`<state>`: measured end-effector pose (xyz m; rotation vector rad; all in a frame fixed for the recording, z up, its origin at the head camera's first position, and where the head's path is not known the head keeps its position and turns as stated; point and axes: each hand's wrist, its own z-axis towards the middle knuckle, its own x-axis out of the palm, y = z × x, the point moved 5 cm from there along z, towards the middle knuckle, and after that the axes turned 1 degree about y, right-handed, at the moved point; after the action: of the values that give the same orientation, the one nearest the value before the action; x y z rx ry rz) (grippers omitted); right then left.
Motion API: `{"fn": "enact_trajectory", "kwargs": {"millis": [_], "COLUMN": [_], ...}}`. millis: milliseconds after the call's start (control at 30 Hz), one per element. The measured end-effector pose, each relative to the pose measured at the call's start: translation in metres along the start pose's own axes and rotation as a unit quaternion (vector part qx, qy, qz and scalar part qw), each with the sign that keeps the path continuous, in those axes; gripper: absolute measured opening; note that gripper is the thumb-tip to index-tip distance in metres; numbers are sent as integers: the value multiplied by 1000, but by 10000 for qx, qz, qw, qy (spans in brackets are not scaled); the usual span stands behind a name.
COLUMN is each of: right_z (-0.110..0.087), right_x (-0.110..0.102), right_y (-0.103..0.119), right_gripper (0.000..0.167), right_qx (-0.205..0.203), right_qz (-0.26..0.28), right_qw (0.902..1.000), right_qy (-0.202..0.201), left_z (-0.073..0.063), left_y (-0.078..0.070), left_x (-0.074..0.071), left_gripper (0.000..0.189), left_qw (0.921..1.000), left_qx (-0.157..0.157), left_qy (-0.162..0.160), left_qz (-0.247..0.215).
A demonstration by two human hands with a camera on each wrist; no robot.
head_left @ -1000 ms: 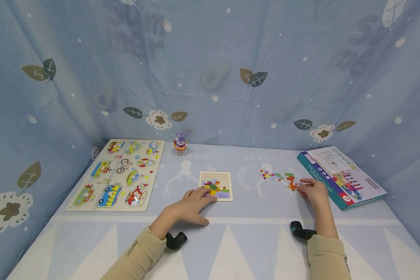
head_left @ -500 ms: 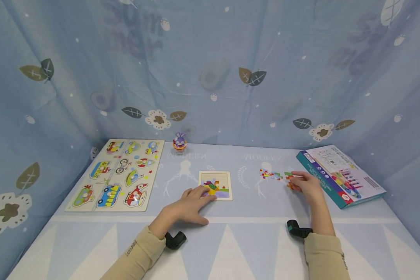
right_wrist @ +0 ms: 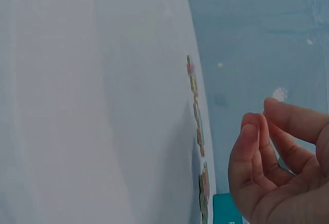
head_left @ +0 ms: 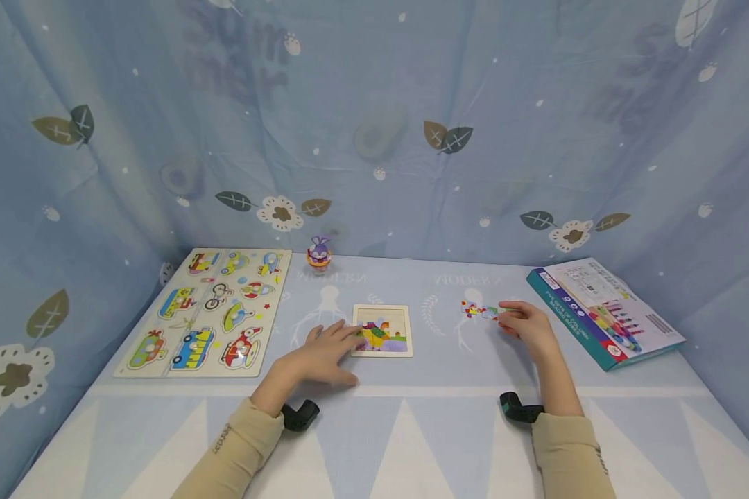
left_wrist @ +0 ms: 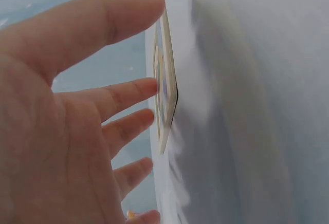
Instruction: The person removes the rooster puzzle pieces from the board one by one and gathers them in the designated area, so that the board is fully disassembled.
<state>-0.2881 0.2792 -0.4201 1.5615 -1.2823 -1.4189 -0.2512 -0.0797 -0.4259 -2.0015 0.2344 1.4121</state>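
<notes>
A small square wooden jigsaw tray (head_left: 410, 346) with a partly filled colourful picture lies mid-table. At its left side is my left hand (head_left: 324, 355), fingers spread, with the fingertips over the tray's left edge in the head view. The left wrist view shows the tray (left_wrist: 167, 80) edge-on beyond the fingers; touching or not, I cannot tell. To the right, loose jigsaw pieces (head_left: 474, 310) lie in a row. My right hand (head_left: 527, 329) hovers over the row's right end and hides some pieces. In the right wrist view its fingers (right_wrist: 247, 142) are loosely bent, with nothing visible between them.
A wooden vehicle puzzle board (head_left: 209, 312) lies at the left. Behind, near the curtain, stands a small purple rabbit figure (head_left: 319, 255). A teal and white box (head_left: 605, 312) lies at the right. Blue printed curtain (head_left: 374, 138) encloses the back and sides.
My right hand has moved left along the row of pieces, covering the orange ones seen before. My left hand has shifted slightly left, uncovering more of the tray's picture.
</notes>
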Motion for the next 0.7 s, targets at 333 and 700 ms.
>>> {"fn": "enact_trajectory", "kwargs": {"millis": [333, 700], "right_z": [4, 3], "right_x": [19, 38], "right_y": [5, 13], "right_gripper": [40, 38], "right_qx": [-2, -282], "right_qz": [-178, -338], "right_qw": [9998, 9987], "right_qy": [131, 239], "left_z": [0, 0], "left_y": [1, 1], "left_x": [-1, 1], "left_gripper": [63, 64], "left_qw": [9994, 9994], "left_qx": [-248, -225], "left_qy": [150, 187], "left_qz": [-211, -183]}}
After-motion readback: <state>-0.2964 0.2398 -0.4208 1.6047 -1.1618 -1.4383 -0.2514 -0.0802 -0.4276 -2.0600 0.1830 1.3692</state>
